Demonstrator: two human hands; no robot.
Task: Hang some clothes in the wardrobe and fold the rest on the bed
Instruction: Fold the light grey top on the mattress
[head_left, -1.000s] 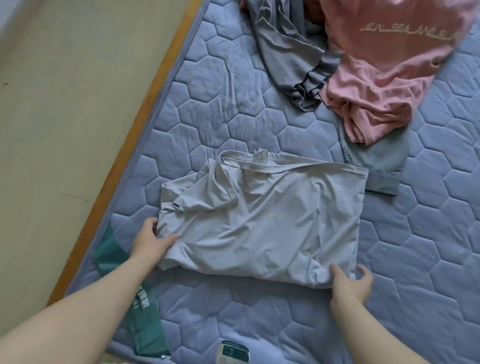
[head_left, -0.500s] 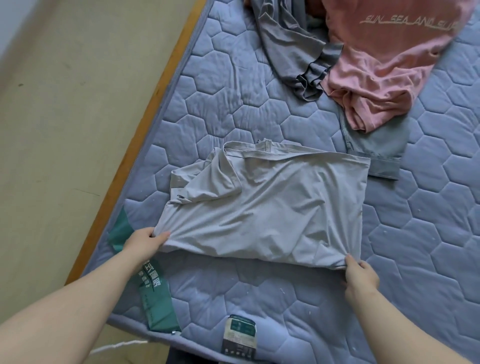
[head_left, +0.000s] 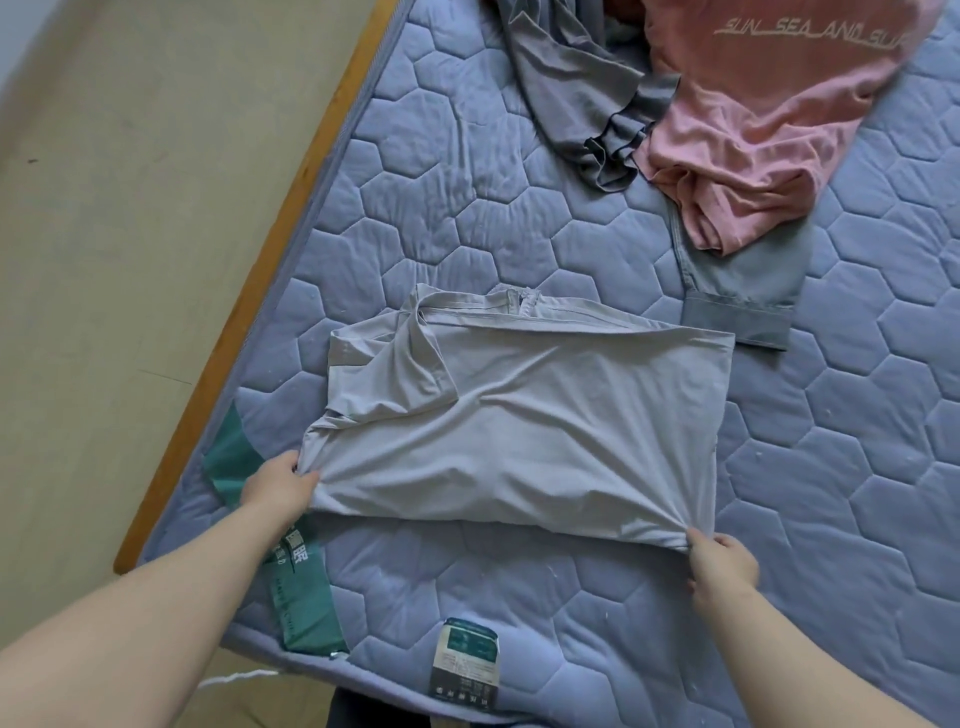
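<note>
Pinching the near edge of the light grey shirt (head_left: 524, 431), your left hand (head_left: 278, 486) grips its near-left corner and your right hand (head_left: 719, 564) grips its near-right corner, fingers curled into the cloth on both. That shirt lies partly folded on the blue quilted mattress (head_left: 571, 597), near its left edge. Beyond it, well apart, a pink T-shirt (head_left: 769, 119) lies heaped over jeans (head_left: 743, 291) beside a dark grey garment (head_left: 576, 98).
</note>
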